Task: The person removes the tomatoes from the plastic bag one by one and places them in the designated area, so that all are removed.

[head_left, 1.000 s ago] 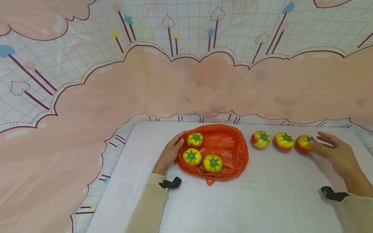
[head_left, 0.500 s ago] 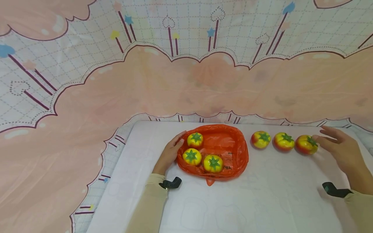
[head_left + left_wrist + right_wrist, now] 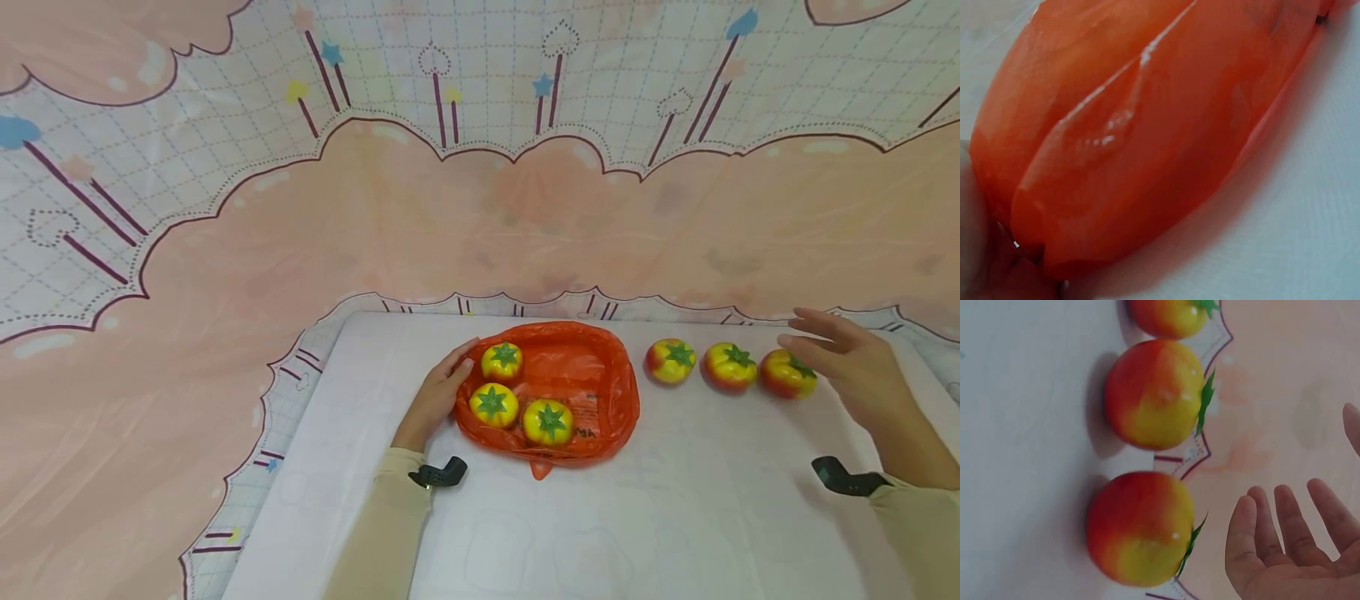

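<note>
A red plastic bag (image 3: 558, 367) lies spread wide on the table, its mouth facing up. Inside it along the left and front sit several red-yellow toy tomatoes: a back one (image 3: 502, 362), a left one (image 3: 494, 405) and a front one (image 3: 548, 422). My left hand (image 3: 433, 396) holds the bag's left rim; the left wrist view shows the bag's side (image 3: 1147, 156) up close. To the right, three like tomatoes stand in a row: left (image 3: 671, 362), middle (image 3: 728, 367) and right (image 3: 786, 375). My right hand (image 3: 862, 367), fingers loosely extended and holding nothing, hovers beside the right tomato.
The white table (image 3: 675, 517) runs back to a patterned cloth backdrop (image 3: 525, 225) close behind the bag and the row. Dark wrist cameras sit on the left wrist (image 3: 438, 472) and the right wrist (image 3: 847, 477).
My right hand first drew back rightward from the right tomato, then rose and came left over its edge. Left hand, bag and tomatoes stay in place.
</note>
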The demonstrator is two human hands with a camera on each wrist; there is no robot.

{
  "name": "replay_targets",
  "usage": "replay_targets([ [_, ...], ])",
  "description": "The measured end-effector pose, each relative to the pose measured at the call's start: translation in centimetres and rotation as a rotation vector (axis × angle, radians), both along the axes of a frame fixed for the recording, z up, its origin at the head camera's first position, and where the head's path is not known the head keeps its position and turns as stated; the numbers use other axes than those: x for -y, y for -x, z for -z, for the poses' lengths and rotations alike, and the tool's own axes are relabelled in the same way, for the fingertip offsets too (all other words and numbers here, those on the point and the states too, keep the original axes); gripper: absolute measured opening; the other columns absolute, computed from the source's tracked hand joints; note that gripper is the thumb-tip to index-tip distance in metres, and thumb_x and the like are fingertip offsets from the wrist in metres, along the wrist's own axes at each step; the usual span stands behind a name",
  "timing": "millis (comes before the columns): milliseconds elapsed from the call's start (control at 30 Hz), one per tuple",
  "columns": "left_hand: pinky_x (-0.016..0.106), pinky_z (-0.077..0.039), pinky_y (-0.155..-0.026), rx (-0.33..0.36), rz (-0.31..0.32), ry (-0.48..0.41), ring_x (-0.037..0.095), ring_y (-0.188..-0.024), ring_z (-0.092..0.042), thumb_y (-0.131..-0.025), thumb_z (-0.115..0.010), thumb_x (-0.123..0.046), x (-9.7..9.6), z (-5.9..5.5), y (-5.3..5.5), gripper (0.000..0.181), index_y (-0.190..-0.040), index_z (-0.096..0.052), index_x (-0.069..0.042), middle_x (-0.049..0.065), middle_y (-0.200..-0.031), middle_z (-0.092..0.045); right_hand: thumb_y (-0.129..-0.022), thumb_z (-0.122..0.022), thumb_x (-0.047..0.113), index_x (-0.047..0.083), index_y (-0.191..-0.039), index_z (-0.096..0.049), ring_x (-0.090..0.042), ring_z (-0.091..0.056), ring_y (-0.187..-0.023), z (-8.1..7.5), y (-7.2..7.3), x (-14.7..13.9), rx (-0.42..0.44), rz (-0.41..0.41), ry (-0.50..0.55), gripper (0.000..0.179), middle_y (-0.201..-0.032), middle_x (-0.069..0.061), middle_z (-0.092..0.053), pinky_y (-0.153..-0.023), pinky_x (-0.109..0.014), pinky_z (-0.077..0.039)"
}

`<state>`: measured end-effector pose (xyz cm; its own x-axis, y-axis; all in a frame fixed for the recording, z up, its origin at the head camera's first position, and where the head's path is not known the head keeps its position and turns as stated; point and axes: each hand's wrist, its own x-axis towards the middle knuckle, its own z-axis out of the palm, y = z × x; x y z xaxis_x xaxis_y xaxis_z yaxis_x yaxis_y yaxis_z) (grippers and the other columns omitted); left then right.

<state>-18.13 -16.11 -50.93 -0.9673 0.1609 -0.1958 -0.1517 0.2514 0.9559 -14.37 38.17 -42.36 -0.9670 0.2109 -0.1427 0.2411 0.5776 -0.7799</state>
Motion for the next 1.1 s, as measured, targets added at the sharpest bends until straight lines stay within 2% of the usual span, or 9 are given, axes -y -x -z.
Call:
replay_targets([
  [133, 0.054, -0.024, -0.126, -0.006, 0.001, -0.004, 0.021, -0.155, -0.028, -0.106, -0.051, -0.045, 0.0, 0.0, 0.0, 0.037, -0.143, -0.052, -0.051, -0.014, -0.159, -0.042, -0.095, -0.057, 0.065, 0.036, -0.161, -0.029, -0.034, -0.041, -0.137, -0.6, 0.5, 0.9, 0.016, -0.056, 0.001, 0.077, -0.165, -0.015, -0.031, -0.112, -0.075, -0.032],
  [267, 0.054, -0.024, -0.127, -0.005, 0.001, -0.005, 0.020, -0.155, -0.029, -0.106, -0.051, -0.045, 0.0, 0.0, 0.0, 0.037, -0.142, -0.052, -0.051, -0.015, -0.158, -0.043, -0.097, -0.057, 0.062, 0.034, -0.160, -0.034, 0.004, -0.053, -0.109, -1.2, 1.0, 1.8, 0.028, -0.131, -0.025, 0.073, -0.159, -0.010, -0.039, -0.103, -0.035, -0.054],
  [367, 0.054, -0.024, -0.127, -0.002, 0.000, -0.002, 0.020, -0.155, -0.028, -0.106, -0.051, -0.045, 0.0, 0.0, 0.0, 0.037, -0.142, -0.052, -0.052, -0.015, -0.158, -0.043, -0.099, -0.057, 0.057, 0.029, -0.159, -0.037, 0.016, -0.051, -0.100, -1.7, 1.3, 2.6, 0.013, -0.195, -0.043, 0.069, -0.154, -0.007, -0.044, -0.081, -0.009, -0.050],
  [467, 0.054, -0.023, -0.127, -0.001, 0.000, 0.000, 0.020, -0.156, -0.028, -0.106, -0.051, -0.045, 0.0, 0.1, 0.0, 0.037, -0.143, -0.052, -0.051, -0.015, -0.159, -0.042, -0.100, -0.057, 0.054, 0.026, -0.158, -0.038, 0.011, -0.049, -0.108, -2.0, 1.6, 3.6, 0.016, -0.240, -0.028, 0.067, -0.152, -0.005, -0.046, -0.094, -0.023, -0.054],
  [567, 0.054, -0.023, -0.127, -0.003, 0.002, -0.006, 0.020, -0.156, -0.028, -0.106, -0.051, -0.044, 0.1, 0.1, 0.1, 0.038, -0.143, -0.052, -0.050, -0.015, -0.159, -0.043, -0.099, -0.058, 0.054, 0.026, -0.157, -0.039, -0.007, -0.048, -0.125, -2.4, 1.9, 4.7, 0.029, -0.270, -0.002, 0.067, -0.153, -0.005, -0.046, -0.107, -0.055, -0.049],
  [633, 0.053, -0.023, -0.127, -0.002, 0.001, -0.011, 0.019, -0.155, -0.028, -0.106, -0.051, -0.044, 0.1, 0.1, 0.1, 0.037, -0.143, -0.052, -0.050, -0.015, -0.158, -0.043, -0.099, -0.059, 0.054, 0.026, -0.157, -0.039, -0.019, -0.044, -0.133, -2.5, 2.2, 5.4, 0.028, -0.291, 0.005, 0.068, -0.155, -0.007, -0.045, -0.109, -0.065, -0.044],
  [767, 0.053, -0.023, -0.127, -0.006, 0.005, -0.015, 0.020, -0.155, -0.029, -0.106, -0.051, -0.044, 0.1, 0.0, 0.1, 0.037, -0.143, -0.053, -0.049, -0.014, -0.158, -0.044, -0.098, -0.061, 0.052, 0.026, -0.156, -0.041, -0.027, -0.049, -0.133, -2.7, 2.6, 6.7, 0.015, -0.333, 0.007, 0.067, -0.155, -0.007, -0.047, -0.098, -0.031, -0.056],
  [867, 0.052, -0.023, -0.127, -0.011, 0.007, -0.014, 0.019, -0.155, -0.029, -0.106, -0.050, -0.044, 0.1, 0.0, 0.1, 0.037, -0.143, -0.053, -0.049, -0.014, -0.158, -0.044, -0.098, -0.063, 0.050, 0.026, -0.156, -0.042, -0.024, -0.051, -0.131, -2.8, 2.8, 7.6, 0.009, -0.352, 0.032, 0.066, -0.154, -0.007, -0.048, -0.087, -0.014, -0.052],
  [1100, 0.053, -0.022, -0.128, 0.000, 0.008, -0.016, 0.019, -0.156, -0.028, -0.106, -0.051, -0.045, 0.1, 0.2, 0.3, 0.037, -0.143, -0.052, -0.050, -0.015, -0.158, -0.043, -0.098, -0.063, 0.047, 0.022, -0.154, -0.045, -0.028, -0.050, -0.135, -3.2, 3.2, 9.5, 0.008, -0.391, 0.054, 0.064, -0.152, -0.007, -0.052, -0.107, -0.052, -0.051],
])
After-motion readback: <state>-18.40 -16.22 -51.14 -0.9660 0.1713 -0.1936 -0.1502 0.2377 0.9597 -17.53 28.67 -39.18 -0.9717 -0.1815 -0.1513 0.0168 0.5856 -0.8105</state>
